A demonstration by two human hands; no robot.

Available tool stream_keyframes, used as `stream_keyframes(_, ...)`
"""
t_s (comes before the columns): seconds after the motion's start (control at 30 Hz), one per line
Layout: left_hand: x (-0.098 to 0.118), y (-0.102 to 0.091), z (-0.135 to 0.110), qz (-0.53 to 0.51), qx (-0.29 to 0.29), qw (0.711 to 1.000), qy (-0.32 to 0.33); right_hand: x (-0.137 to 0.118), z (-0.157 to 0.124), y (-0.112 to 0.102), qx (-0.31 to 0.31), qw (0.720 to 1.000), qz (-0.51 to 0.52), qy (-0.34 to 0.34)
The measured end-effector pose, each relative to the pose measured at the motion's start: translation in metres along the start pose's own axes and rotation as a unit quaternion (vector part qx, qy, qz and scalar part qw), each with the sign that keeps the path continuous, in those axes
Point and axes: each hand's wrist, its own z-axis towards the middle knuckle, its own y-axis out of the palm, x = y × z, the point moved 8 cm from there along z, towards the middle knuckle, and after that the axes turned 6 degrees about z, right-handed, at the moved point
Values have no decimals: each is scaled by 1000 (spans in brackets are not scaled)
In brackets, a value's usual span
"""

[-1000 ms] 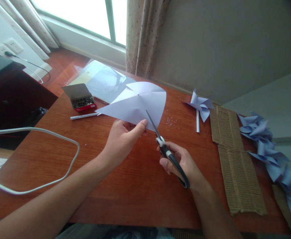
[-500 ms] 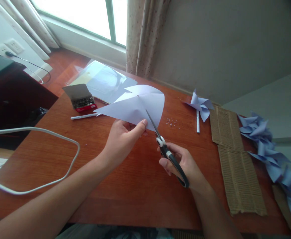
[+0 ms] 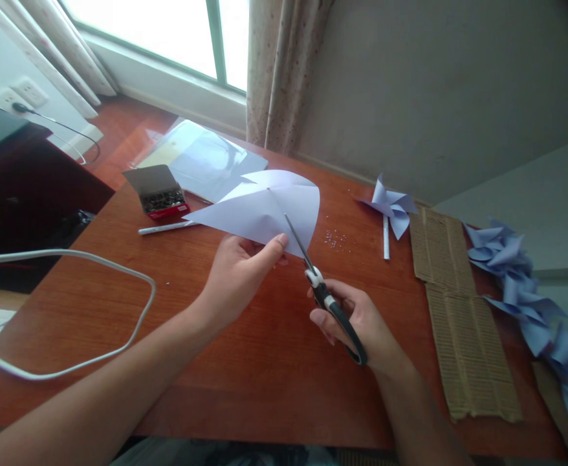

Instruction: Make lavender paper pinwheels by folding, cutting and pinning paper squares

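Observation:
A pale paper pinwheel [image 3: 252, 210] with curled, pointed blades is held above the table, pinched at its near edge by my left hand [image 3: 242, 265], thumb on top. My right hand [image 3: 356, 317] grips a pair of scissors [image 3: 332, 304] with black and white handles. One scissor blade lies over the paper's face, just right of my left thumb; the other blade is hidden behind the paper. A small dark dot marks the pinwheel's centre. Beyond the paper, a rolled paper stick [image 3: 165, 228] lies on the table.
An open red box [image 3: 167, 206] of small metal pins stands at the left, near a plastic sleeve [image 3: 206, 158]. Tiny bits [image 3: 337, 239] lie scattered. Rightward are a finished pinwheel [image 3: 391, 204], corrugated cardboard [image 3: 463, 323] and several piled pinwheels [image 3: 502, 252]. A white cable [image 3: 151, 298] loops at left.
The far curled blade of the pinwheel has dipped slightly. Both hands and the scissors stay almost in the same place.

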Motion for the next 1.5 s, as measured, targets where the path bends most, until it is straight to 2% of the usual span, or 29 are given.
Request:
stream_keyframes(0.33, -2, -1, -1, -1, 5, 1000, -16, 2, -2, 0, -9, 1000, 3, 7)
stream_keyframes(0.67, -2, 1, -2, 14, -10, 1000, -17, 0, -3, 7, -56, 997, 43, -9)
stream_keyframes(1.03, -4, 16, -9, 10, -68, 996, -49, -1, 0, 7, -51, 997, 50, -17)
stream_keyframes(1.27, -13, 18, -15, -9, -66, 993, -93, 0, 0, 9, -54, 996, 61, -27)
stream_keyframes(1.5, -10, 19, -15, -19, -71, 993, -87, -1, 0, 9, -55, 996, 62, -32)
